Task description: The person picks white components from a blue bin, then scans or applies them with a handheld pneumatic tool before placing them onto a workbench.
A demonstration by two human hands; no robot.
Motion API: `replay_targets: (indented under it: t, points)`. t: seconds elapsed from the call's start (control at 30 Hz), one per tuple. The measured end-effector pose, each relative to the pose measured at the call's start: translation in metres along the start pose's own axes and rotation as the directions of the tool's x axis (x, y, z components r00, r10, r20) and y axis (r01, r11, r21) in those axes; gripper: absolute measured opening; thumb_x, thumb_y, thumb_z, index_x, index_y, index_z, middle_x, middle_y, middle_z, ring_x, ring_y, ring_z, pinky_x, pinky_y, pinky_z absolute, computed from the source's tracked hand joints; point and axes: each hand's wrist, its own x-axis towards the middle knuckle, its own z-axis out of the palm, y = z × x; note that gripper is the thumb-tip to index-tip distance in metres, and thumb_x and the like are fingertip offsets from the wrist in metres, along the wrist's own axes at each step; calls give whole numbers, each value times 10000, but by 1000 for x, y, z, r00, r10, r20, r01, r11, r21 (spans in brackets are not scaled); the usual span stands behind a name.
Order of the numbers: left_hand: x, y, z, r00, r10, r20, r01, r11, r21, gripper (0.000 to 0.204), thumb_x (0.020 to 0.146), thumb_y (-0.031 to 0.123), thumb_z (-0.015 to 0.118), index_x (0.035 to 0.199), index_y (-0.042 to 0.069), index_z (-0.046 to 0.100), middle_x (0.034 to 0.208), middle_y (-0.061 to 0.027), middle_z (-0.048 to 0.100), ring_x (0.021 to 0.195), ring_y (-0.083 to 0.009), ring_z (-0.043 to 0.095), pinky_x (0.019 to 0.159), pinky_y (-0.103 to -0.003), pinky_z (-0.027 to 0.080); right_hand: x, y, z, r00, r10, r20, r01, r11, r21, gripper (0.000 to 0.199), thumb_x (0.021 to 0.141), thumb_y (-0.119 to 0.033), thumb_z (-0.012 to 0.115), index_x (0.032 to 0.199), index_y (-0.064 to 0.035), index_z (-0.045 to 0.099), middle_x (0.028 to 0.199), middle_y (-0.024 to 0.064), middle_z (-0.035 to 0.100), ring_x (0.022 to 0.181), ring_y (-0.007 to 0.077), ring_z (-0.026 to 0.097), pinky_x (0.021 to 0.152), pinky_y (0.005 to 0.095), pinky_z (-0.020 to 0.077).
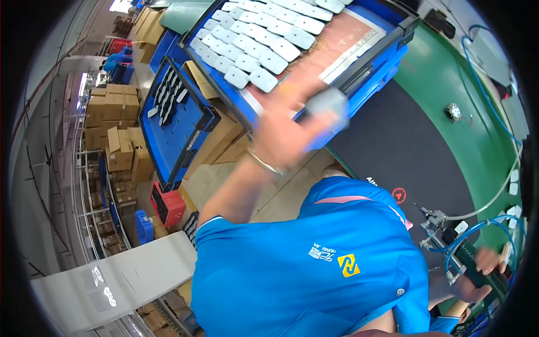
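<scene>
My left hand [283,132], blurred by motion, is raised over the near edge of a blue tray [368,92]. Its fingers and thumb close around a pale rounded piece [328,106], too smeared to show detail. Many white rounded-rectangle plates [263,80], each with a small dark hole, lie in rows on the tray's reddish printed sheet [342,42]. At the lower right, my right hand [470,289] is beside a metal fixture [435,227] with blue air tubes. Dark parts there partly cover its fingers, and what it touches is unclear.
A second blue tray [177,143] with black and white pieces stands at left beside cardboard boxes [118,147]. A dark mat [387,146] covers part of the green table [429,84]. A small metallic part [452,112] lies there. White plates [513,182] sit at the right edge.
</scene>
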Motion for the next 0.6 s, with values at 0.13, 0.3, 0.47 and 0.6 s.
replay_targets:
  t: [0.13, 0.3, 0.47, 0.6]
  points:
    - [24, -72, -55, 974, -182, -133, 213, 936, 279, 358, 669, 154, 585, 1005, 46, 523, 895, -112, 573, 797, -238, 547, 702, -281, 436, 8, 4, 7, 998, 42, -40, -49, 984, -173, 395, 683, -323, 553, 963, -86, 408, 699, -5, 418, 589, 78, 378, 581, 216, 305]
    - [34, -126, -63, 823, -541, 171, 351, 723, 595, 354, 686, 181, 566, 1004, 31, 523, 899, -115, 574, 799, -260, 553, 705, -278, 441, 9, 3, 9, 995, 94, 46, -84, 980, -179, 395, 699, -327, 530, 979, -86, 391, 716, 1, 413, 617, 85, 374, 594, 217, 295]
    - [46, -129, -57, 742, -595, 310, 109, 564, 819, 365, 674, 212, 588, 971, 6, 530, 869, -135, 574, 792, -275, 562, 700, -286, 450, 9, 5, 8, 998, 63, 26, -57, 981, -185, 410, 700, -329, 520, 994, -80, 381, 720, 2, 416, 611, 87, 369, 595, 219, 293]
    - [42, -99, -44, 746, -638, 191, 70, 360, 930, 392, 617, 258, 649, 917, 37, 528, 842, -135, 561, 769, -295, 549, 702, -332, 441, 6, 5, 7, 998, 66, -10, -67, 982, -178, 411, 700, -325, 516, 1001, -78, 383, 721, 3, 418, 612, 91, 371, 600, 222, 294]
